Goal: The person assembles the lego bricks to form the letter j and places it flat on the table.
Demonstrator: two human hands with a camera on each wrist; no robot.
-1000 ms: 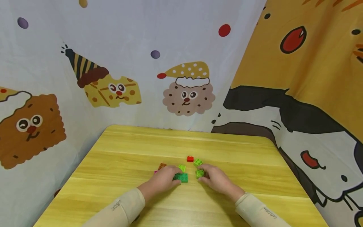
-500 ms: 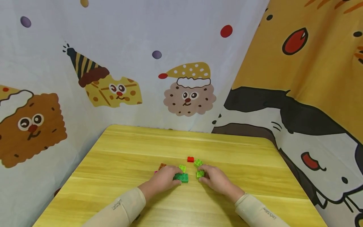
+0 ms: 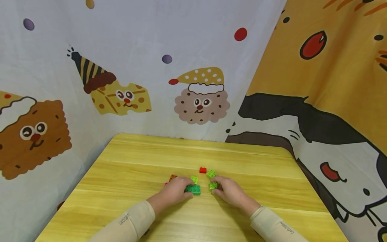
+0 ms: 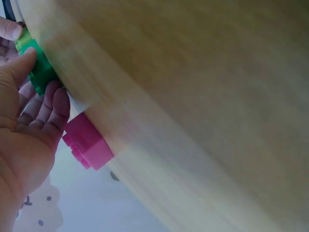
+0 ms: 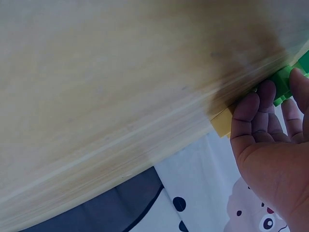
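My left hand (image 3: 174,190) grips a dark green building block (image 3: 194,190) between thumb and fingers, its studs facing up. In the left wrist view that dark green block (image 4: 42,70) shows between the thumb and curled fingers. Opposite it, my right hand (image 3: 231,190) pinches a lime green block (image 3: 213,186) at its right side. The right wrist view has this green block (image 5: 281,83) at the thumb and fingertips. A small gap separates the two held blocks in the head view. Just behind the dark green block lies a yellow-green block (image 3: 194,179).
Beyond the hands lie a red block (image 3: 203,170) and another lime block (image 3: 211,173). An orange-brown block (image 3: 173,177) and a pink block (image 4: 90,142) sit beside my left hand. A yellow block (image 5: 222,122) is beside my right fingers. A printed curtain (image 3: 136,40) borders the wooden table (image 3: 145,151).
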